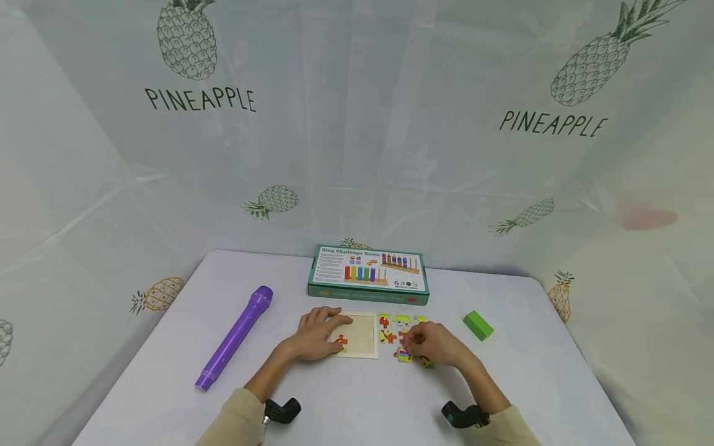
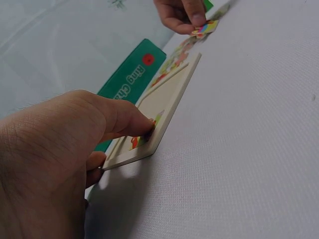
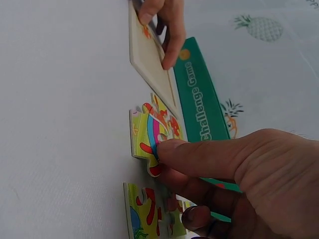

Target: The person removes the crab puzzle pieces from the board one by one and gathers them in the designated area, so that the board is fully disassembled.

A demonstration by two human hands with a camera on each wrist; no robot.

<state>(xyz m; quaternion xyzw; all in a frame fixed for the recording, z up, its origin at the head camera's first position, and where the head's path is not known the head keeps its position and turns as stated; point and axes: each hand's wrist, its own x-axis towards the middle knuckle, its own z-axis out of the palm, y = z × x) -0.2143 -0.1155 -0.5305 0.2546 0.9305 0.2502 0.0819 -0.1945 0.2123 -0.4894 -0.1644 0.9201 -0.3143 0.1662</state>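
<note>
A shallow wooden puzzle tray (image 1: 364, 336) lies on the table with one jigsaw piece (image 1: 343, 340) in its near left corner. My left hand (image 1: 313, 335) grips the tray's left side. Its thumb presses on that corner piece, and the other fingers reach around the left edge and over the far rim. My right hand (image 1: 439, 344) pinches a yellow puzzle piece (image 3: 151, 130) with a rainbow-like band, thumb on top and index finger beneath. Around that hand lie several colourful loose pieces (image 1: 386, 336), some partly hidden by it.
Behind the tray stands a green Ring Challenge Game box (image 1: 368, 291). A purple tube with a rounded head (image 1: 237, 337) lies at the left, and a green block (image 1: 478, 326) at the right. A pineapple-printed curtain (image 1: 368, 142) hangs behind the white table (image 1: 357, 409).
</note>
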